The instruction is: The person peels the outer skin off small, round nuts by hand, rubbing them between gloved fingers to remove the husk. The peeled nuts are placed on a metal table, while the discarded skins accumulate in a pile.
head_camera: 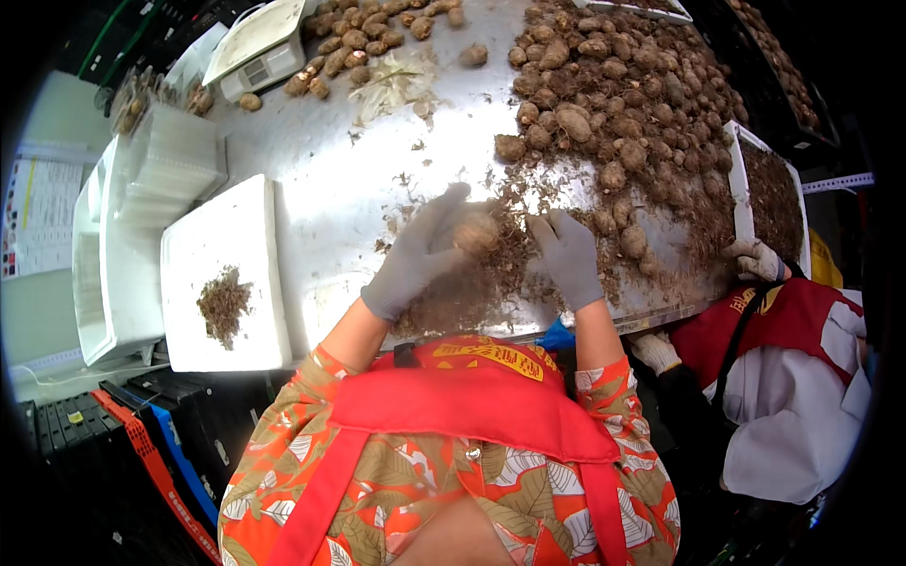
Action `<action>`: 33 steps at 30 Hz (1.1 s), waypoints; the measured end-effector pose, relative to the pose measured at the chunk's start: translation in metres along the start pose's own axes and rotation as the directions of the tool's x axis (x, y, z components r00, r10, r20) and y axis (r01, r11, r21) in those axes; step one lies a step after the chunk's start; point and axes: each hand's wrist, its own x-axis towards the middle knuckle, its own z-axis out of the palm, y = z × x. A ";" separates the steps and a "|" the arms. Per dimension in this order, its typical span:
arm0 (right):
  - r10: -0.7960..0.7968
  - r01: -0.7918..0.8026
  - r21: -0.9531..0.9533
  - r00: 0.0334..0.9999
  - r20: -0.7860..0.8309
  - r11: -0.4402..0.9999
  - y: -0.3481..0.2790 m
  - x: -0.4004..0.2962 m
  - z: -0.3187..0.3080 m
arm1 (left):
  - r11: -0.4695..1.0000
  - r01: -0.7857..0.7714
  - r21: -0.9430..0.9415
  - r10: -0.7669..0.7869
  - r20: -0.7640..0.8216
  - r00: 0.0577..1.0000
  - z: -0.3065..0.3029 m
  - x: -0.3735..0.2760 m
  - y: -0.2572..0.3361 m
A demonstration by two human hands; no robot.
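Observation:
Both my hands wear grey gloves over a metal table (333,156). A round brown taro corm (476,233) rests in my left hand (425,247), against the palm and thumb. To its right is my right hand (565,258), with thumb and forefinger near each other; whether something thin is between them I cannot tell. Brown root fibres and scraps (506,262) lie between and below the hands. A large heap of hairy taro corms (609,85) covers the table's right side, beyond my right hand. Cleaner-looking corms (361,35) lie at the far left.
A white scale (255,49) stands at the far left, near stacked clear plastic trays (170,156). Fibres lie on a white foam lid (233,233). At right, a foam box (771,191) holds brown debris, and a co-worker's gloved hand (756,259) is beside it. Black crates (78,439) stand lower left.

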 end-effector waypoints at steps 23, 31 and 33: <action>0.078 -0.066 0.421 0.997 -0.011 0.905 -0.026 0.012 0.001 | 0.644 0.230 -0.730 -0.115 0.206 0.972 -0.016 0.034 -0.039; -0.094 0.095 0.331 0.995 -0.017 0.939 -0.039 0.019 0.023 | 0.819 0.310 -0.484 -0.343 0.020 0.939 -0.016 0.040 -0.031; 0.049 -0.032 0.376 0.998 -0.035 0.926 -0.015 0.017 0.027 | 0.727 0.280 -0.626 -0.340 0.026 0.940 -0.036 0.049 -0.047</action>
